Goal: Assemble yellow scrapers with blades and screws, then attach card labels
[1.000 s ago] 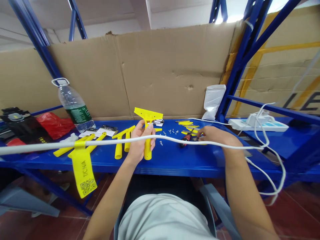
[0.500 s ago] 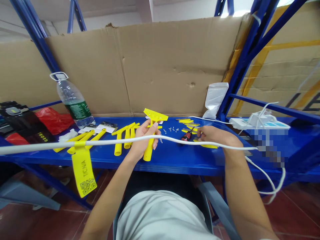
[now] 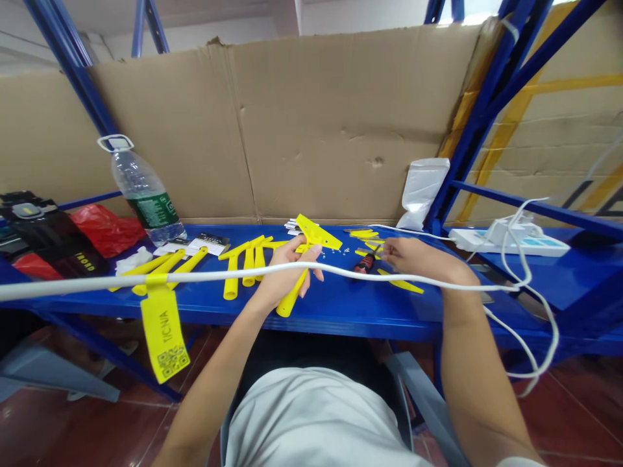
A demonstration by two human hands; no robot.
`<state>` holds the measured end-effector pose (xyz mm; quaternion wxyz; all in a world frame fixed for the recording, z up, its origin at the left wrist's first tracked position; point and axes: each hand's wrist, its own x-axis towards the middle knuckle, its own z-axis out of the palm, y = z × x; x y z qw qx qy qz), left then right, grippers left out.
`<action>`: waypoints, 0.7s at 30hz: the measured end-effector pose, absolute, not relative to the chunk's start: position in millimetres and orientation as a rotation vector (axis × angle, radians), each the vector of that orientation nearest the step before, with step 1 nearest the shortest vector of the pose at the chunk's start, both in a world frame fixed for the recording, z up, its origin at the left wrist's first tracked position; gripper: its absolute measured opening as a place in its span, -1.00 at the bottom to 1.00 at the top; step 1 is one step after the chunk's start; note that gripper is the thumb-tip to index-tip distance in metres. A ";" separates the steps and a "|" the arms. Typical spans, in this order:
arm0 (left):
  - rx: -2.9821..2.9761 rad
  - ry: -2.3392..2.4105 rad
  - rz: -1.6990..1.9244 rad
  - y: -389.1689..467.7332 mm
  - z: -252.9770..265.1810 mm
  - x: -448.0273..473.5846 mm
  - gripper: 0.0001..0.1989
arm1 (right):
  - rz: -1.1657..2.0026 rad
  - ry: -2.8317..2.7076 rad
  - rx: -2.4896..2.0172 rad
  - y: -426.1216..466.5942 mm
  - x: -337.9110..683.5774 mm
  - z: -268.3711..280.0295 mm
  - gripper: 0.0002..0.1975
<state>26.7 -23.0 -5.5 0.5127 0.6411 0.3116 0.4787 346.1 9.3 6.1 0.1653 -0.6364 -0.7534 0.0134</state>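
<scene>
My left hand (image 3: 287, 272) is closed round the handle of a yellow T-shaped scraper (image 3: 318, 233), its wide head tilted and pointing away from me. My right hand (image 3: 413, 258) has its fingers bent together close to the tip of a red and black screwdriver (image 3: 365, 263) lying on the table; what is in the fingers, if anything, I cannot make out. Just below that hand lies a flat yellow strip (image 3: 403, 282). Several more yellow strips (image 3: 363, 233) lie behind the screwdriver. Small pale bits, probably screws (image 3: 344, 250), are scattered right of the scraper head.
More yellow scraper handles (image 3: 231, 279) lie left of my left hand on the blue table (image 3: 341, 311). A white cable (image 3: 233, 274) with a yellow tag (image 3: 164, 334) crosses in front. Behind stand a large bottle (image 3: 148, 194) and cardboard (image 3: 302, 130); a power strip (image 3: 516, 243) is at right.
The scraper in my left hand has turned, its head swinging to the right. My right hand has shifted slightly up and away from the yellow strip, which now shows more fully.
</scene>
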 end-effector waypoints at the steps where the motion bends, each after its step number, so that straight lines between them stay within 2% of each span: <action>1: 1.545 0.760 1.135 -23.4 -5.6 26.3 -0.42 | 0.034 -2.132 -1.805 8.2 345.4 10.0 -0.84; 6: 1.538 0.791 1.083 -22.0 -7.4 26.1 -0.45 | 0.137 -1.920 -1.454 -4.0 336.0 25.0 -0.83; 9: 1.584 0.802 1.055 -20.7 -8.2 27.0 -0.46 | 0.335 -1.763 -1.128 -14.8 324.9 29.9 -0.66; 13: 1.670 0.828 0.981 -21.1 -9.4 27.2 -0.49 | 0.393 -1.604 -0.878 -22.9 312.7 34.2 -0.49; 21: 1.698 0.828 0.965 -22.0 -10.6 25.1 -0.53 | 0.380 -1.636 -0.825 -24.1 306.3 33.2 -0.56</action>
